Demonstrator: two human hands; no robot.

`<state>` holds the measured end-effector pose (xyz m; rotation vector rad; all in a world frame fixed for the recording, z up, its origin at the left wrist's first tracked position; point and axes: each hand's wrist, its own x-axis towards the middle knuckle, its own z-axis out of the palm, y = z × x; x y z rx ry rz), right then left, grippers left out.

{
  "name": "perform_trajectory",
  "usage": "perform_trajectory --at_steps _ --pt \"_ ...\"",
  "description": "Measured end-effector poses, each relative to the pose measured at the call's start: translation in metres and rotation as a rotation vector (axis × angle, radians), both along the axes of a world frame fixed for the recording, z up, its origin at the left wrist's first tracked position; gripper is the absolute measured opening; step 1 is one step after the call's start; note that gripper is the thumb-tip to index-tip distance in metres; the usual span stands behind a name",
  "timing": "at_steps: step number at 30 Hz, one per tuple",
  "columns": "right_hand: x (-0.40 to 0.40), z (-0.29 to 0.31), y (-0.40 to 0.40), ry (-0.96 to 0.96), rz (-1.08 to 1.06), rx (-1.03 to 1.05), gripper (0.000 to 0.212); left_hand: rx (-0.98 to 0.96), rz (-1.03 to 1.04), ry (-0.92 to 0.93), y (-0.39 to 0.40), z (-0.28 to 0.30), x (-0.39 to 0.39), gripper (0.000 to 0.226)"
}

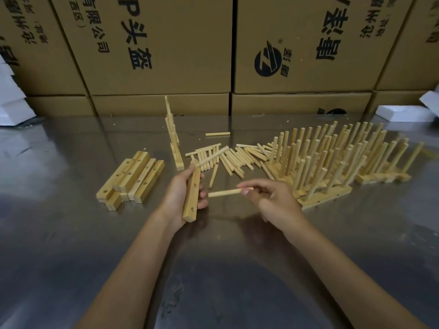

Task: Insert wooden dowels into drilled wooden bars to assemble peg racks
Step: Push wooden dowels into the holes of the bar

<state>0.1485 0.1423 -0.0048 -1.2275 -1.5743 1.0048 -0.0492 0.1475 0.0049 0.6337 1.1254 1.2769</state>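
My left hand (179,198) grips a drilled wooden bar (192,195) held nearly upright above the metal table. One dowel (213,156) sticks out of the bar's top hole, slanting up to the right. My right hand (273,201) pinches a second dowel (224,193) by one end; it lies level, its free tip pointing at the bar and a short way from its middle hole. Loose dowels (232,157) lie in a heap behind the hands. Several bare drilled bars (131,180) are stacked at the left.
Finished peg racks (337,160) stand packed together at the right. One rack (174,141) lies on its side behind the heap. A single dowel (217,134) lies farther back. Cardboard boxes (161,48) wall off the rear; white foam pieces (401,112) sit at both back corners.
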Motion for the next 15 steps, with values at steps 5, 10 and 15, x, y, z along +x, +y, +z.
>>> perform_trajectory --at_steps 5,10,15 --pt "-0.012 0.009 -0.014 0.107 0.031 0.017 0.017 0.02 -0.065 0.026 -0.004 -0.001 0.012 0.032" --pt "-0.014 0.007 -0.016 0.038 -0.028 0.136 0.014 0.018 -0.088 0.03 -0.003 -0.002 0.013 0.032" --pt "-0.012 0.011 -0.015 0.304 0.068 0.011 0.01 0.019 -0.11 0.11 -0.005 -0.003 0.018 0.039"
